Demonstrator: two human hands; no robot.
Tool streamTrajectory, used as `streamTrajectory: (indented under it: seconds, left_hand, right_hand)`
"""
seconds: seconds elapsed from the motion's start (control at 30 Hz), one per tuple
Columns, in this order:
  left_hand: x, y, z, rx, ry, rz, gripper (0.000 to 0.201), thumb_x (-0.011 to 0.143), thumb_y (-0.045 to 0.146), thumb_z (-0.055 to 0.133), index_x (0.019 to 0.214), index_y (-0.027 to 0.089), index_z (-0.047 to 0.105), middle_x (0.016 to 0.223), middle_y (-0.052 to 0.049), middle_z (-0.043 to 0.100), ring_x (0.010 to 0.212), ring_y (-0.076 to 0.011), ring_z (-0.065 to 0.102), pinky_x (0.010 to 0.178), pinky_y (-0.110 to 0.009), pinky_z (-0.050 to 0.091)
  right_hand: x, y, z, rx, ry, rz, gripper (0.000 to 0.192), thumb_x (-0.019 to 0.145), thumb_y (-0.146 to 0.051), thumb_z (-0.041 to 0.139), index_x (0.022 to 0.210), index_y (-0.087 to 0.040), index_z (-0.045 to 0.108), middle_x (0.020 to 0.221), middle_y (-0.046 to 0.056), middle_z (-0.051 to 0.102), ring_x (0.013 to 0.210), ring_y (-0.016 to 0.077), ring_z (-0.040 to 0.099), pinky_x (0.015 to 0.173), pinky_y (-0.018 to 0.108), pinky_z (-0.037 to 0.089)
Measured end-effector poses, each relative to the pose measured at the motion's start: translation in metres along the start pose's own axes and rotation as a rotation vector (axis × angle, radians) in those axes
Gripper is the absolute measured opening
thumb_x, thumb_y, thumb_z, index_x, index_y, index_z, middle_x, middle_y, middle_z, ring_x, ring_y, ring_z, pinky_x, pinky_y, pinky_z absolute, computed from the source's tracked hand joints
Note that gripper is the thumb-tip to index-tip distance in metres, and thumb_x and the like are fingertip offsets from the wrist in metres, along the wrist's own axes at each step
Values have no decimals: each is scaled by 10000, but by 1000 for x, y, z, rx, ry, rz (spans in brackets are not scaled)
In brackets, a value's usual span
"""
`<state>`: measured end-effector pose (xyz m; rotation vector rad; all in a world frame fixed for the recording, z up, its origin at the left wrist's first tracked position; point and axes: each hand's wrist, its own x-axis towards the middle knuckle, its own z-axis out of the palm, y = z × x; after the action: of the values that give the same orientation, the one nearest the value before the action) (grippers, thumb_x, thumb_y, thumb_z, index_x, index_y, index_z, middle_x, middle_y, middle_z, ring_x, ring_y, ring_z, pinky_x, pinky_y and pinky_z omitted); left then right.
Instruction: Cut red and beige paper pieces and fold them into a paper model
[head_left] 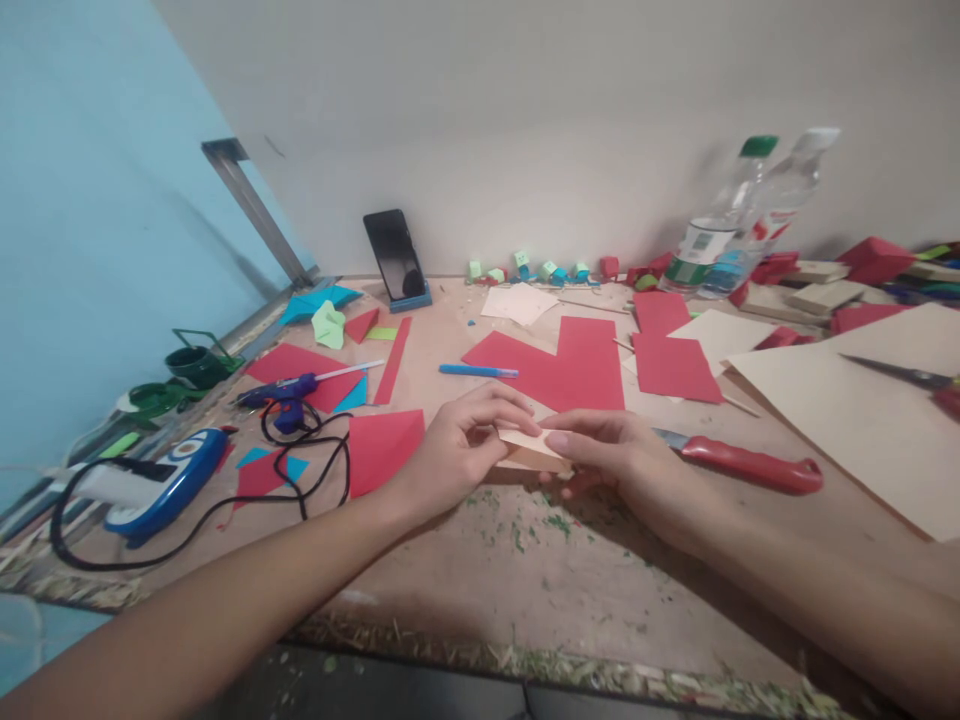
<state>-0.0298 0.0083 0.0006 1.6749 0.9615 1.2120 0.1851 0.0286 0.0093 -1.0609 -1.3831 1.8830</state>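
From the head view, both hands meet near the middle of the wooden table (465, 590). The left hand (457, 450) pinches the left end of a small folded cream paper piece (529, 447), its fingertips curled over the top edge and its thumb underneath. The right hand (619, 460) grips the right end of the same piece, fingers laid flat along its top and pressed together. The paper sits just above the tabletop, between the two hands (green scraps lie scattered on the wood just near of it).

Just right of the right hand lies a red-handled knife (739, 463), blade pointing left. Beyond the hands, a large red sheet (570, 370) lies flat, with a blue pen (478, 371) to its left. A smaller red square (382, 448) lies just left of the left hand. Further left, a blue glue gun (289, 395) rests on red paper, its black cord looping near a blue and white device (161, 485). At the far wall a black phone (395, 255) leans in a blue stand, and two clear plastic bottles (739, 220) stand at the far right. A big cream sheet (862, 400) covers the right side, with scissors (911, 378) on it.
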Motion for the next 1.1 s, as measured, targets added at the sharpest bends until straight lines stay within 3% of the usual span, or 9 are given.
streamTrajectory:
  seconds: [0.1, 0.17, 0.27, 0.37, 0.47, 0.57, 0.8, 1.1]
  left_hand:
    - [0, 2, -3, -69, -9, -22, 254, 899, 197, 544, 1001, 210, 776, 1156, -84, 717, 1117, -259, 641, 990, -402, 489]
    - [0, 4, -2, -98, 1, -109, 243, 971, 319, 555, 1047, 197, 752, 1118, -83, 722, 1019, -233, 651, 888, -353, 507]
    - [-1, 3, 2, -156, -23, -291, 293, 969, 481, 660, 1030, 196, 692, 851, -24, 679, 695, -143, 595, 623, -254, 456]
    - [-1, 0, 6, -210, -78, -392, 282, 945, 464, 711, 1025, 201, 647, 650, 33, 592, 550, -114, 536, 519, -218, 409]
    - [-1, 0, 8, -184, -81, -364, 227, 945, 399, 717, 1009, 191, 653, 647, 39, 581, 569, -104, 541, 523, -207, 416]
    - [0, 4, 7, -154, -68, -328, 202, 947, 373, 717, 974, 179, 666, 672, 47, 558, 577, -81, 511, 521, -193, 390]
    - [0, 1, 7, -187, -79, -361, 281, 958, 442, 693, 950, 166, 639, 625, 67, 507, 506, -72, 448, 462, -199, 351]
    - [-3, 1, 8, -124, -140, -346, 300, 1036, 454, 584, 954, 168, 618, 606, 89, 432, 517, -61, 357, 485, -199, 269]
  right_hand:
    - [0, 0, 1, -16, 90, -12, 347, 800, -466, 864, 1014, -195, 821, 933, 76, 782, 774, 180, 716, 653, 269, 584]
    - [-1, -1, 1, -55, 146, -30, 364, 770, -461, 877, 1021, -203, 823, 941, 69, 784, 789, 186, 708, 653, 272, 580]
    - [-2, -1, 2, -133, 181, -68, 376, 774, -465, 863, 1047, -209, 823, 893, 56, 779, 787, 190, 691, 676, 287, 580]
    - [-2, -1, 2, -178, 178, -86, 399, 787, -467, 853, 1093, -214, 814, 925, 58, 794, 817, 198, 695, 697, 293, 581]
    - [0, -2, 2, -214, 144, -91, 378, 801, -496, 840, 1056, -217, 828, 941, 60, 801, 830, 205, 696, 679, 290, 573]
    - [0, -3, 3, -252, 100, -85, 359, 814, -553, 818, 899, -206, 845, 850, 60, 778, 806, 209, 686, 668, 293, 563]
    - [-4, -7, 5, -199, 108, -55, 301, 765, -488, 873, 760, -192, 818, 750, 52, 755, 708, 179, 666, 658, 283, 543]
    - [-1, -1, 0, -224, 27, -32, 390, 810, -545, 838, 876, -162, 816, 821, 66, 774, 723, 158, 663, 650, 255, 518]
